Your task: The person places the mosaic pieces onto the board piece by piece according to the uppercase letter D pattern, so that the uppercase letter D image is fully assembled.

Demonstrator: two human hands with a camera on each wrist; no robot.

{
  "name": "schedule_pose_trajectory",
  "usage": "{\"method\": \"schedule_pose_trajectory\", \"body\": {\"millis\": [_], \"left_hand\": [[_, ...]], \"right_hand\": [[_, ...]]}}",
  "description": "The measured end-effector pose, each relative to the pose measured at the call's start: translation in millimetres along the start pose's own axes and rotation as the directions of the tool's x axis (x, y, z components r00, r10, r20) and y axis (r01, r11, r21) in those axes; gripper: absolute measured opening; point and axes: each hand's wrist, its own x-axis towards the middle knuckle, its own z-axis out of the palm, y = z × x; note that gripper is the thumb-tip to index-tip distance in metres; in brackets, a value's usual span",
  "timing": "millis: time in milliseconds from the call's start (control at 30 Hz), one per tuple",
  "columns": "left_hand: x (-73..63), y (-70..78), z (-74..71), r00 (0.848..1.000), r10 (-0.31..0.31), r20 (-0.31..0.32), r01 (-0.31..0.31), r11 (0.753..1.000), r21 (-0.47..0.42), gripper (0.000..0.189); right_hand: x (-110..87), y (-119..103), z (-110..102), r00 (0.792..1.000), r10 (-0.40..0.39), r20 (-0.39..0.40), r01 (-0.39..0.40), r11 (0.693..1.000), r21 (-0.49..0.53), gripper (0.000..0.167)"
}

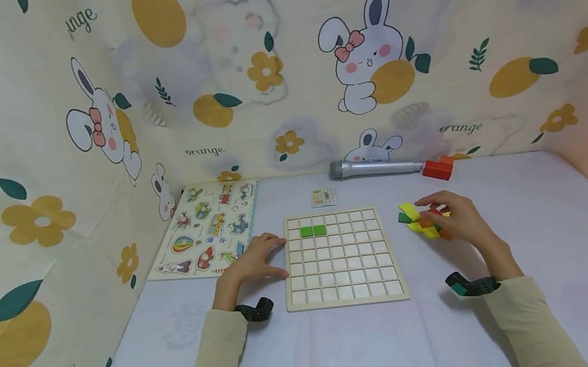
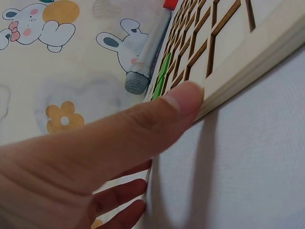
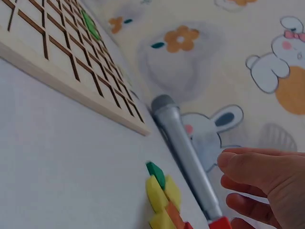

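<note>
Touching L edge of board [image 1: 341,263] w/ L hand [image 1: 251,261], fingers & thumb apart; hovering at tile pile [image 1: 425,224], R of board, w/ R hand [image 1: 454,218], fingers bent, apart; showing 2 green tiles [image 1: 313,231] in board; repeating "orange" on backdrop [image 1: 302,82].

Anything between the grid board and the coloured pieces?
No, just bare white tablecloth between the grid board and the coloured pieces. Shows in the head and right wrist views.
</note>
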Motion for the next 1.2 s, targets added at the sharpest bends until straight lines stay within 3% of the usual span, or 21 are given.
{"method": "schedule_pose_trajectory", "body": {"millis": [100,233,600,1200], "left_hand": [[-0.4,0.2,0.1,1.0,-0.001,0.0,0.001,1.0,0.001,0.076],[-1.2,0.8,0.0,1.0,0.003,-0.004,-0.003,1.0,-0.003,0.076],[-1.9,0.9,0.2,1.0,0.02,-0.007,-0.02,1.0,0.003,0.075],[-2.4,2.0,-1.1,1.0,0.028,-0.006,-0.028,1.0,0.006,0.075]], "right_hand": [[-1.5,8,-2,1.0,0.012,-0.024,-0.012,1.0,-0.004,0.029],[-3.8,20,-4,0.995,0.086,-0.048,-0.087,0.996,-0.019,0.03],[-10.4,47,-8,0.975,0.22,0.024,-0.218,0.974,-0.064,0.032],[-13.7,57,-2,0.982,0.187,-0.003,-0.186,0.972,-0.147,0.034]]}}
